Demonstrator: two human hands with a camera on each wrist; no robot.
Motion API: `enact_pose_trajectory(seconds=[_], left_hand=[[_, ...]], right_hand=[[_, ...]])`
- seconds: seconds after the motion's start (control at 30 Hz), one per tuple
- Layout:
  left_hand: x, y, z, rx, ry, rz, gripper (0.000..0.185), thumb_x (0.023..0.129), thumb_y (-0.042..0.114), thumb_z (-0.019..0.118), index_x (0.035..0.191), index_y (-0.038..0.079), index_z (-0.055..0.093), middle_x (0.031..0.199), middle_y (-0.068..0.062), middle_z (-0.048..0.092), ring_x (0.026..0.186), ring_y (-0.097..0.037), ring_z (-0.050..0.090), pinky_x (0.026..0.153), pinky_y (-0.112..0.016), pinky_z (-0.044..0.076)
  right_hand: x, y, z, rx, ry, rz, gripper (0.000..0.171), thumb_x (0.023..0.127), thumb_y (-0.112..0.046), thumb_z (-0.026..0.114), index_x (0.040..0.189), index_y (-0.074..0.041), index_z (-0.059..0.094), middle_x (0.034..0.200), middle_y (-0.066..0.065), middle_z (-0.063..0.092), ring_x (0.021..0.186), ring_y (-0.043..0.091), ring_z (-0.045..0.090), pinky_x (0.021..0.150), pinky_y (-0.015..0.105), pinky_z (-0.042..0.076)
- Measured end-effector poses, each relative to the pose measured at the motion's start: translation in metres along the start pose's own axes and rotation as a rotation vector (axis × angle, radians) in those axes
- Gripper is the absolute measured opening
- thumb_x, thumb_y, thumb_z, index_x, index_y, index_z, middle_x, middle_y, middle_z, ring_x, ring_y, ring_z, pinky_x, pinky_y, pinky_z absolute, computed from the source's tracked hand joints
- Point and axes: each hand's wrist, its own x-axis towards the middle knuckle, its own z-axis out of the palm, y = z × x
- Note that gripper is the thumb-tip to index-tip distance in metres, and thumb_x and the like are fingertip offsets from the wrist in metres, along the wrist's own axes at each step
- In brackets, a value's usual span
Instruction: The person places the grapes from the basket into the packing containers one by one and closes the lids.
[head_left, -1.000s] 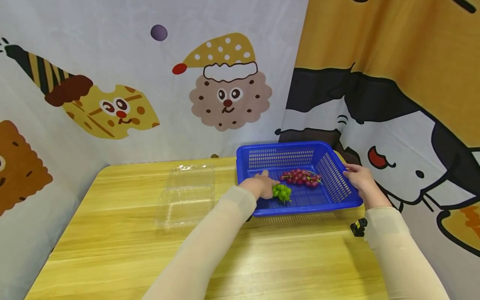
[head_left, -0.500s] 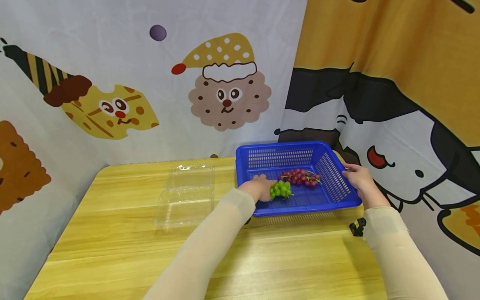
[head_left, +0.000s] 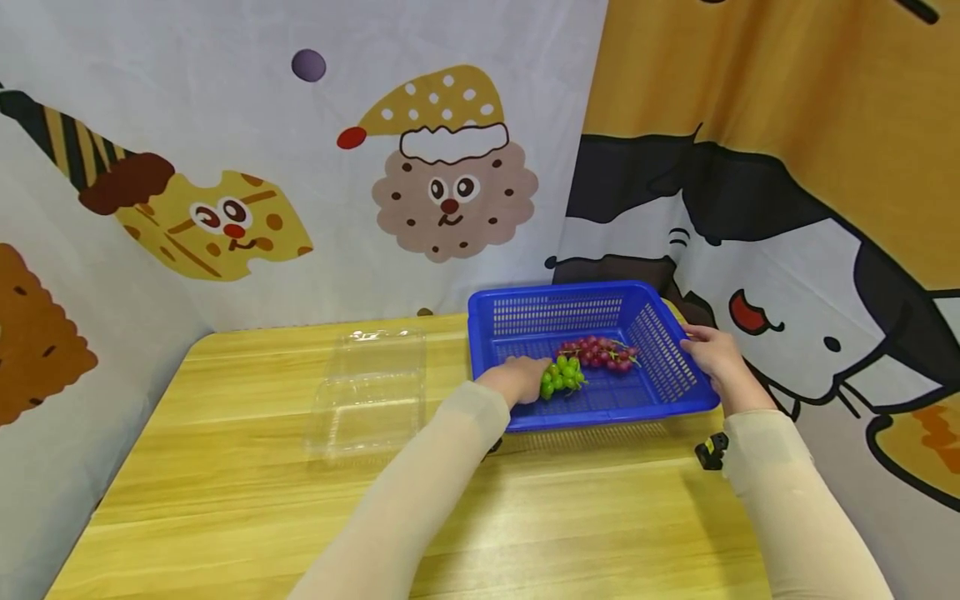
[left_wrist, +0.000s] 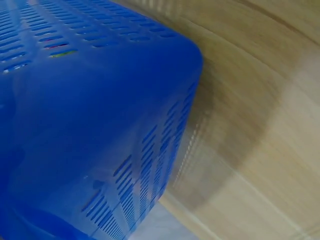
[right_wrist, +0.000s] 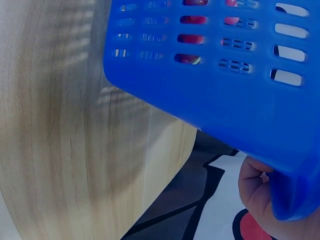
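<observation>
A blue plastic basket (head_left: 600,414) with slotted walls stands at the back right of the table. My left hand (head_left: 517,379) reaches over its near left side and holds a small bunch of green grapes (head_left: 564,377); the hand's own back hides part of the fingers. Just behind and to the right, a bunch of red grapes (head_left: 600,352) lies on the basket floor. My right hand (head_left: 716,358) grips the basket's right rim, its fingers curled under the lip in the right wrist view. Only the basket's outer wall (left_wrist: 90,110) shows in the left wrist view, without the hand.
An opened clear plastic clamshell box (head_left: 371,408) lies left of the basket on the wooden table (head_left: 247,500). A curtain with cartoon prints (head_left: 450,275) hangs close behind the table and along its right side.
My left hand's fingers have curled in around the green grapes, and the bunch has turned and shifted slightly up beside the red ones. The right hand keeps its hold on the rim.
</observation>
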Motion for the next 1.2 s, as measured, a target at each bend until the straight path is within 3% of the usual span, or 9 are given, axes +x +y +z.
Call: enact_pose_trajectory(seconds=[0.17,0.47,0.7,0.93,1.2], left_hand=[[-0.002,-0.003,-0.006,-0.059,0.036,0.076,0.047,0.095,0.011,0.053,0.141,0.018,0.046,0.144,-0.003,0.046,0.136,-0.024,0.037,0.114,-0.039,0.027],[-0.007,-0.013,-0.016,-0.215,0.082,0.156,0.046,0.095,0.018,0.058,0.139,0.017,0.049,0.146,-0.006,0.044,0.137,-0.021,0.036,0.112,-0.036,0.032],[-0.003,-0.029,-0.02,-0.237,0.14,0.232,0.044,0.095,0.021,0.059,0.138,0.02,0.051,0.144,-0.003,0.046,0.133,-0.02,0.041,0.111,-0.035,0.034],[-0.013,-0.037,-0.03,-0.277,0.186,0.278,0.045,0.095,0.022,0.058,0.139,0.02,0.049,0.144,-0.001,0.047,0.132,-0.018,0.043,0.11,-0.034,0.035],[-0.027,-0.039,-0.04,-0.284,0.231,0.311,0.044,0.095,0.022,0.058,0.138,0.022,0.051,0.141,-0.004,0.049,0.118,-0.018,0.053,0.101,-0.033,0.043]], right_hand=[[0.0,-0.001,0.0,-0.002,-0.001,-0.005,0.049,0.102,-0.019,0.039,0.148,-0.007,0.03,0.139,0.029,0.042,0.115,0.04,0.049,0.098,0.057,0.04],[-0.001,-0.001,0.0,-0.011,-0.001,-0.002,0.049,0.102,-0.019,0.039,0.149,-0.007,0.029,0.139,0.029,0.042,0.114,0.04,0.05,0.097,0.058,0.041],[-0.003,-0.003,0.001,-0.01,-0.004,0.015,0.049,0.102,-0.021,0.04,0.148,-0.008,0.03,0.139,0.029,0.042,0.113,0.039,0.05,0.095,0.057,0.042],[-0.004,-0.004,0.001,-0.008,0.005,0.021,0.049,0.102,-0.02,0.039,0.148,-0.007,0.031,0.139,0.028,0.042,0.113,0.039,0.05,0.096,0.056,0.042],[-0.005,-0.002,0.0,-0.008,0.005,0.004,0.05,0.101,-0.02,0.04,0.148,-0.007,0.03,0.143,0.029,0.037,0.126,0.045,0.04,0.102,0.062,0.033]])
